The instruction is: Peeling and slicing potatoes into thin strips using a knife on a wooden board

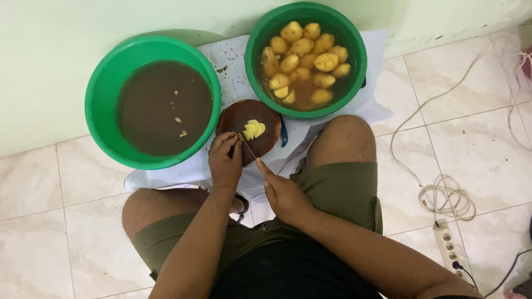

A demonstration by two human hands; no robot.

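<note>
Right hand (285, 194) closed round a knife (247, 147), blade angled toward left hand (225, 160), fingers curled on round wooden board (235, 119) beside potato slices (254, 129). Beyond, green basin of murky water (100, 99), green basin of peeled potatoes (354, 72)

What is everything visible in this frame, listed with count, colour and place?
round green plastic basin of murky brown water: one, green, upper left on the cloth
round green plastic basin of peeled potatoes: one, green, upper middle against the wall
peeled yellow potatoes: many, yellow, floating in that basin
round dark wooden cutting board: one, brown, between the basins
yellow potato slices: a few, on the board
thin kitchen knife: one, over the board's near edge
white cloth: one, under the basins
white cable: coiled, right floor
white power strip: one, lower right
left hand: at the board's edge
right hand: holds the knife
</note>
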